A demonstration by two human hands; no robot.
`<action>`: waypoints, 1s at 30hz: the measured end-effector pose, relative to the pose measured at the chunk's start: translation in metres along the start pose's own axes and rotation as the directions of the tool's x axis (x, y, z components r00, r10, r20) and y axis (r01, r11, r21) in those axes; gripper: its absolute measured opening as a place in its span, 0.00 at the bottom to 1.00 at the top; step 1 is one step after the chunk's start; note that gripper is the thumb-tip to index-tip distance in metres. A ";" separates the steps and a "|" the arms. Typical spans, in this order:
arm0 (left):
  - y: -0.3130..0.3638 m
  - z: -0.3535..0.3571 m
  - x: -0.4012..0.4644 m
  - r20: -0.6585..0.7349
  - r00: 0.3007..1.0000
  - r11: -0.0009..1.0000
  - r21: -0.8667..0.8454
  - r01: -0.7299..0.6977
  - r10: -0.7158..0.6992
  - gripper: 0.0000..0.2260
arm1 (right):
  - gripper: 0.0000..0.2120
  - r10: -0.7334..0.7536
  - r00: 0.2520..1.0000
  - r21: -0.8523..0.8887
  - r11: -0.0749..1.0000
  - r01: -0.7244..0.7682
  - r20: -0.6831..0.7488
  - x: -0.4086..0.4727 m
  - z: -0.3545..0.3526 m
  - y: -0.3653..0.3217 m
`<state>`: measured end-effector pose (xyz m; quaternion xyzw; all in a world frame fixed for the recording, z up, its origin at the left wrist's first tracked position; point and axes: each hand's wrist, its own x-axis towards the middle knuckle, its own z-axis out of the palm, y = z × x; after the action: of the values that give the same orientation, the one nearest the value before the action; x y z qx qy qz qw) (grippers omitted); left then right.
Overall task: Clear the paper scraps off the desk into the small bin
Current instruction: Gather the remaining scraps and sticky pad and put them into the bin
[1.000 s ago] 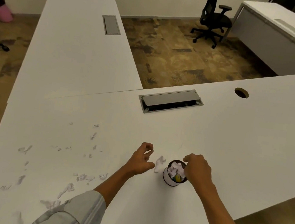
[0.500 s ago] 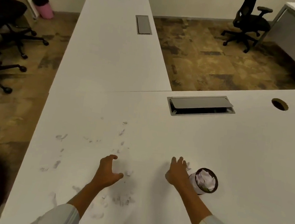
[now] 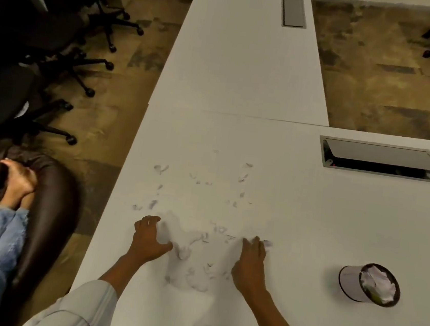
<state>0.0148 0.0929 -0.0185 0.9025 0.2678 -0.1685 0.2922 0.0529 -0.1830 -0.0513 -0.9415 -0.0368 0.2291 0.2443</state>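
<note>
The paper scraps (image 3: 194, 243) lay on the desk (image 3: 308, 227) between the left hand (image 3: 149, 241), fingers spread and bent, and the right hand (image 3: 251, 260), fingers together, with the small bin (image 3: 350, 282) at three o'clock, nearer the right hand.

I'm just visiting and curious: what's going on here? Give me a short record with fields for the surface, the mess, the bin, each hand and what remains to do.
surface: white desk
mess: torn paper scraps, a cluster between the hands, thinner scatter farther away
bin: small bin, to the right of both hands, tilted, already holding crumpled paper
left hand: left hand, on the desk left of the cluster, fingers spread and bent
right hand: right hand, on the desk right of the cluster, fingers extended
remaining: most scraps not yet in the bin
</note>
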 end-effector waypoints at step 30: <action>-0.017 0.009 0.000 0.145 0.889 0.898 -0.005 -0.439 0.435 0.48 | 0.39 -0.262 0.963 0.163 0.950 0.268 -0.055 0.030 0.006 -0.062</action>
<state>0.0038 0.0994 -0.0332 0.9293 0.0340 -0.1661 0.3282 0.0799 -0.1200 -0.0388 -0.9076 -0.1394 0.1809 0.3523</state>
